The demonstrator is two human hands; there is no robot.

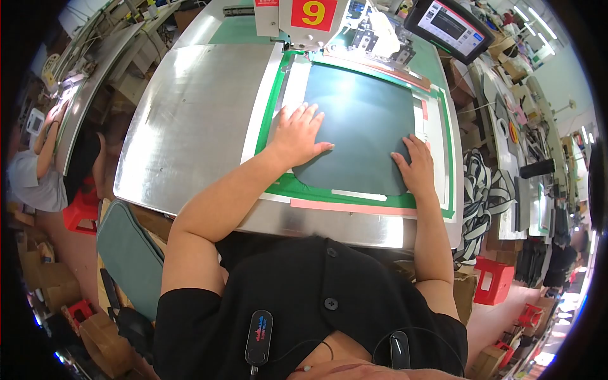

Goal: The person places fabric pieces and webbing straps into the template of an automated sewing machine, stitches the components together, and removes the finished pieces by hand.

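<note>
A dark grey-green sheet (358, 120) with rounded lower corners lies flat inside a green-taped frame (354, 197) on the metal machine table (190, 126). My left hand (301, 135) rests on the sheet's left edge, fingers spread. At the sheet's right edge my right hand (415, 164) lies with its fingers apart, partly on the white border. Neither hand grips anything. The sheet's top edge lies along a bar (380, 71) below the machine head.
The machine head (310, 22) and a tilted screen (449, 28) stand at the back. Green-grey pieces (130, 253) hang at lower left. Striped straps (484, 196) and a red stool (493, 280) are at right. A co-worker (38, 177) sits at far left.
</note>
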